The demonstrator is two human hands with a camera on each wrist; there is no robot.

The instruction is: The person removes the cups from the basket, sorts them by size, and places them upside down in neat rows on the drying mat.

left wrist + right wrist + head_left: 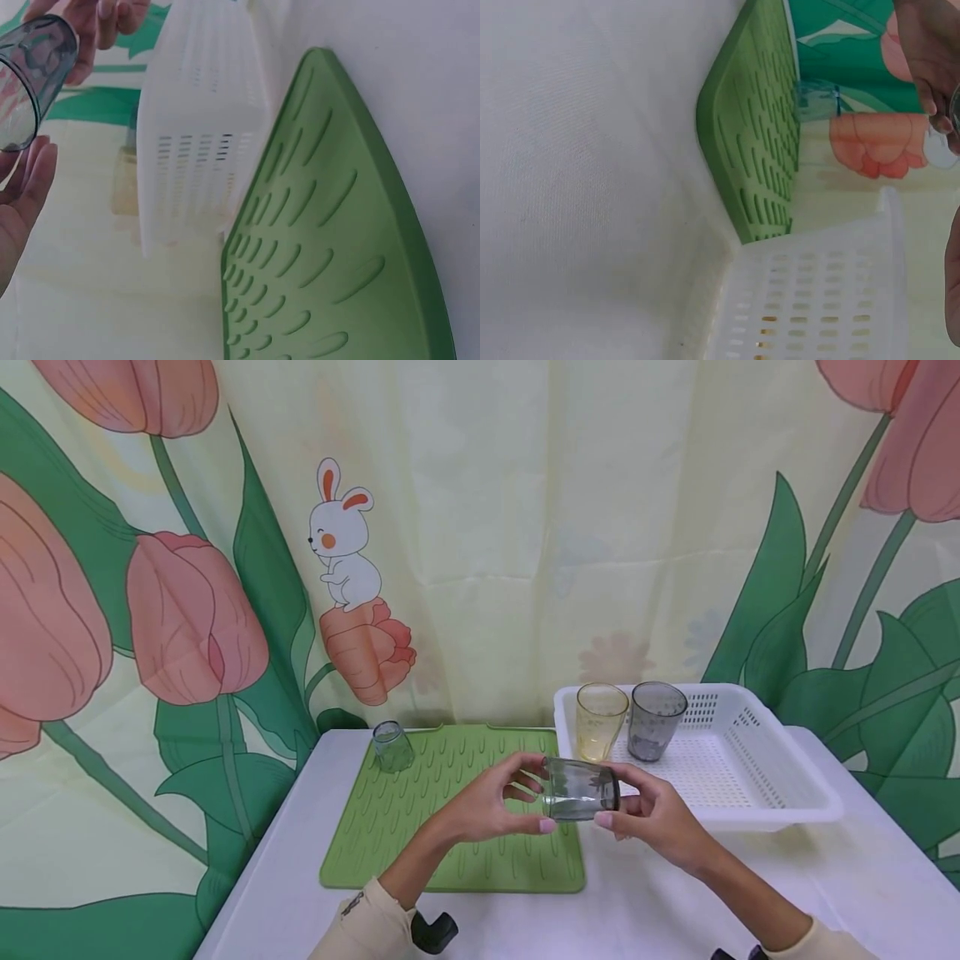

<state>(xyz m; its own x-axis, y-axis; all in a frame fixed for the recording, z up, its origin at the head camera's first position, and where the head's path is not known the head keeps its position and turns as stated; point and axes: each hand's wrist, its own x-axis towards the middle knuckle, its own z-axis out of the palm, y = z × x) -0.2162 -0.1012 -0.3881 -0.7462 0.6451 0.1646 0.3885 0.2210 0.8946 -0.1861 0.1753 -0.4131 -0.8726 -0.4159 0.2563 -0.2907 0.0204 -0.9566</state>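
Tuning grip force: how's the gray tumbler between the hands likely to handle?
The held gray tumbler looks like see-through glass, so likely stiff and breakable. Being shiny, it may slip. Round and slightly tapered, it would probably roll if laid sideways.

The round grey see-through cup [581, 793] looks like smooth, shiny glass. The flat green mat [367, 843] looks rubbery, matt and bumpy. The white basket [780, 816] looks like plastic; the tulip-patterned curtain [480, 527], wrinkly cloth.
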